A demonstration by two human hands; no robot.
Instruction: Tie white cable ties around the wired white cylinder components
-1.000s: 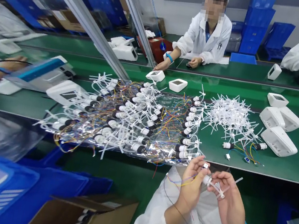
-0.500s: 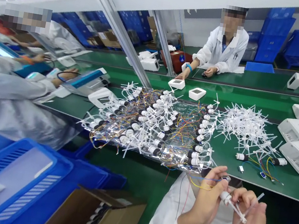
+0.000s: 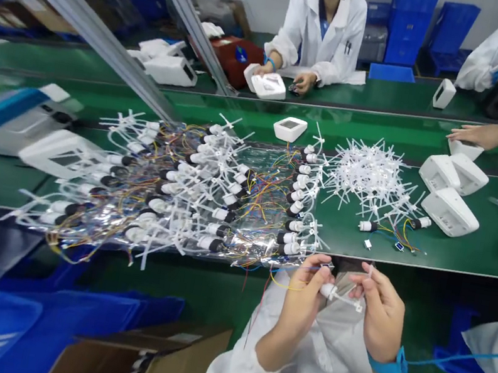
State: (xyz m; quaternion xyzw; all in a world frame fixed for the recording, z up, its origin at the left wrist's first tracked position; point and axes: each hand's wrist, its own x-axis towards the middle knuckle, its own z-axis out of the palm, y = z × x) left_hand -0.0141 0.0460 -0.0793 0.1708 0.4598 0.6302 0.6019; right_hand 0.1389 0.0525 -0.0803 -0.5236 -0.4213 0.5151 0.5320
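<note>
White-tied cylinders occupy ten o'clock, bare ones one o'clock; left hand pinches another cylinder, right hand its tie.

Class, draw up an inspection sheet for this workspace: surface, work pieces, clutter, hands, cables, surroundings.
Surface: green bench, partly covered by clear plastic.
Work pieces: white part with a tie; wired parts on the plastic.
Clutter: tie pile, white housings.
Hands: left hand holds the white part; right hand holds the tie.
Cables: loose wires by the left hand; blue cord from the right wristband.
Surroundings: co-workers across the bench, cardboard box below.
</note>
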